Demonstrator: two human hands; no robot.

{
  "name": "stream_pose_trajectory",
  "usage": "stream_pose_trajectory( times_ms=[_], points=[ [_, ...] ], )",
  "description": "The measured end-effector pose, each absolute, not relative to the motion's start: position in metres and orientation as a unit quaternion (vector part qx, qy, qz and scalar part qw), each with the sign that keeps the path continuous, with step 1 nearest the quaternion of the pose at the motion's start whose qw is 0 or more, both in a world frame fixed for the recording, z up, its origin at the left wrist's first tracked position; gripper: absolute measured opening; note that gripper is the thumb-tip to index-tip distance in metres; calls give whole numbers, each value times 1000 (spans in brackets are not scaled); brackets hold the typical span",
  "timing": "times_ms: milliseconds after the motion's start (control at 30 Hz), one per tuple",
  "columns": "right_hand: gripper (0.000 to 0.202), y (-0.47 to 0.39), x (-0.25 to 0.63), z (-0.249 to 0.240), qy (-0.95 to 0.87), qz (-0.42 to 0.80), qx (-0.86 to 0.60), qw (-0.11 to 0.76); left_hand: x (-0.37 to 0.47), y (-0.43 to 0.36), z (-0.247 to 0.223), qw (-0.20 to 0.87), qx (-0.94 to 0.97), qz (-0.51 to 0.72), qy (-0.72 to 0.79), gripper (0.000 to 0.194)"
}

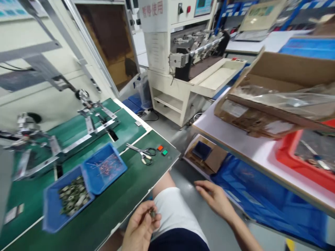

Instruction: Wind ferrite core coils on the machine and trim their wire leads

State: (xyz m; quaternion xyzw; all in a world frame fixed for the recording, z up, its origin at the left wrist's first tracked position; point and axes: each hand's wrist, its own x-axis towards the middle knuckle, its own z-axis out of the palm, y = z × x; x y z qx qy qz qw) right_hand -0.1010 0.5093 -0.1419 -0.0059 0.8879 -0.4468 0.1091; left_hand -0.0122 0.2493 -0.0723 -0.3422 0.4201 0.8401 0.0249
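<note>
My left hand is closed, with a small dark metallic part pinched between thumb and fingers above my lap. Its exact kind is too small to make out. My right hand hangs over the floor between the two tables, fingers loosely stretched and nothing in them. Left of my left hand, a blue bin on the green bench holds many small metallic parts like the one in my fingers. Against it stands a second blue bin with thin coppery wire pieces. Scissors lie on the green mat, blades pointing left.
Orange and green buttons sit near the bench corner. Metal fixtures line its back. On the right, a white table carries an open cardboard box and a red tray. A cream machine stands behind.
</note>
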Motion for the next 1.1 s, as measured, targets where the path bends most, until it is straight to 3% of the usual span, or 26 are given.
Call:
stream_pose_trajectory(
  times_ms=[133, 233, 333, 533, 833, 1100],
  points=[
    [37, 405, -72, -92, 720, -636, -256, 113, -9, 245, -66, -33, -299, 860, 412, 40],
    [34, 365, -65, -66, 630, -699, -321, 108, 1, 235, -68, -86, -269, 856, 432, 34],
    [18, 348, -64, -57, 646, -690, -309, 112, 11, 228, -68, -128, -277, 838, 452, 34],
    [20, 335, -54, -55, 646, -695, -289, 128, 17, 225, -59, -165, -249, 857, 420, 35],
    [38, 309, -39, -61, 421, -851, -81, 303, 25, 211, -68, -82, -271, 916, 284, 28],
    [38, 303, -42, -69, 355, -878, -33, 320, 32, 209, -80, -114, -239, 879, 396, 26]
  ],
)
